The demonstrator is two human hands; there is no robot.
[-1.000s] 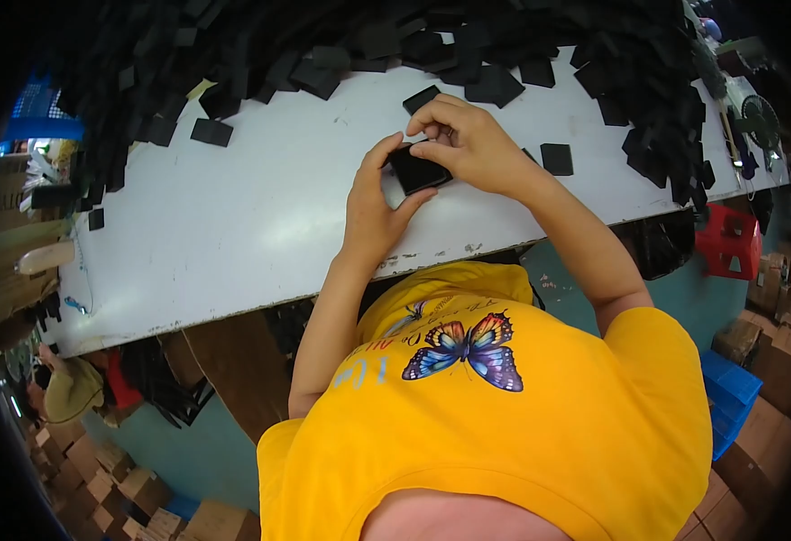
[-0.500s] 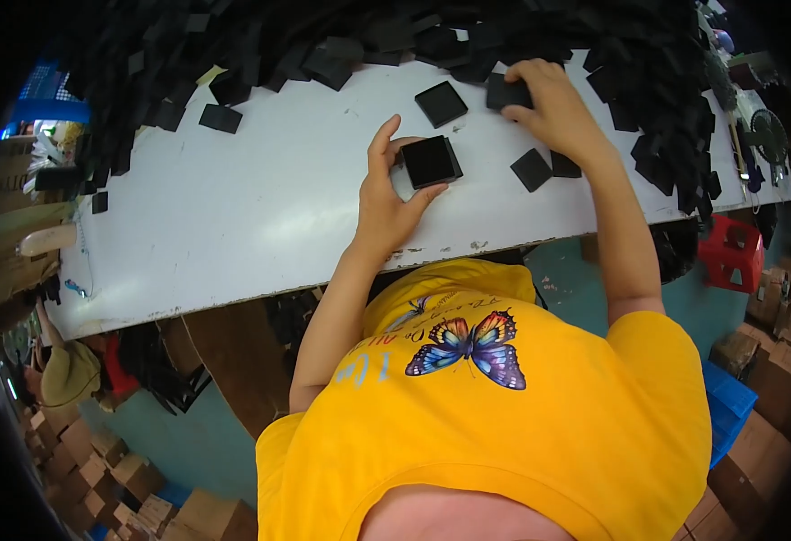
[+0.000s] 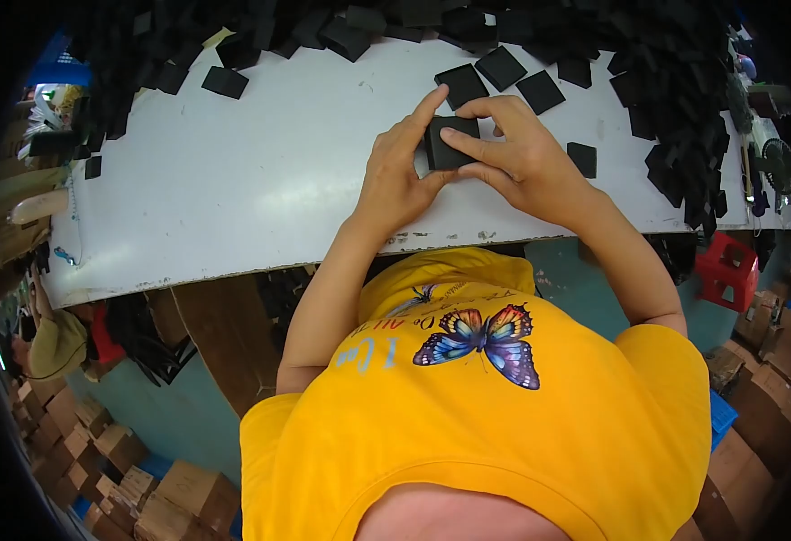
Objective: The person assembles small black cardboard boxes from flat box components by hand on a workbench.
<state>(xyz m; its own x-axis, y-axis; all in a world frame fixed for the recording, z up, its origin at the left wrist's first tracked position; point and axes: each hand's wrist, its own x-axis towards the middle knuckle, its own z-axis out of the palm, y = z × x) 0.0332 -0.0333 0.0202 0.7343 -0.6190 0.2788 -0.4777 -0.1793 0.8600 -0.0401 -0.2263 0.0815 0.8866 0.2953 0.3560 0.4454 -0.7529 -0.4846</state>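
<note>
A small black square box (image 3: 442,155) sits between my hands over the white table. My left hand (image 3: 395,176) is closed around its left side, with the thumb along the near edge. From the right, my right hand (image 3: 531,162) grips it too, one finger lying across its top and the others at its edges. Just behind the box lies an open black box half (image 3: 461,87), hollow side up. Two more black square pieces (image 3: 501,68) rest behind and to the right of it, and another black piece (image 3: 582,160) lies right of my right hand.
A large heap of black box pieces (image 3: 359,36) lines the back of the white table (image 3: 233,189) and runs down its right side. A red stool (image 3: 727,270) stands beyond the right edge. Cardboard boxes (image 3: 197,491) are stacked on the floor at left.
My right hand has come from a black piece at the back to the box in my left hand. The box's open hollow top is now covered. Loose pieces nearby lie differently.
</note>
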